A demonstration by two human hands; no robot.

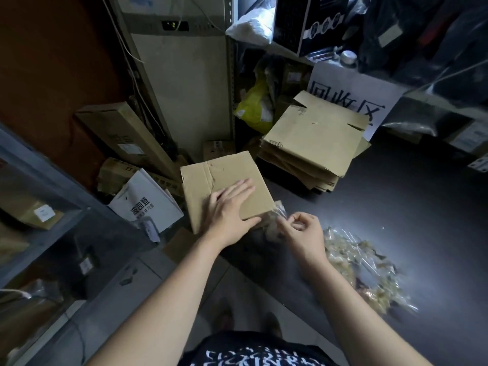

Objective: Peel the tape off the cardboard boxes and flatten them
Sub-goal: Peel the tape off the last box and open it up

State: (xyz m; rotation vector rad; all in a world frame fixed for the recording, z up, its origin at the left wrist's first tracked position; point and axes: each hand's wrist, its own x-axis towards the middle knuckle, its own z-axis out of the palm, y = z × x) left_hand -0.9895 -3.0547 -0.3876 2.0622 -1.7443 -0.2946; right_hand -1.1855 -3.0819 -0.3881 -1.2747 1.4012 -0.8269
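Observation:
A brown cardboard box [211,180] stands on the dark floor in the middle of the view, with a strip of tape still across its top left part. My left hand [228,210] lies flat on its top with straight fingers, thumb at the near right corner. My right hand [303,233] is just right of that corner and pinches a strip of clear tape [280,211] that leads off the box's near right edge.
A stack of flattened boxes [314,136] lies behind and to the right. A pile of crumpled peeled tape [361,270] sits on the floor at right. A white printed box [146,202] and long cartons [124,136] crowd the left, next to metal shelving [52,180].

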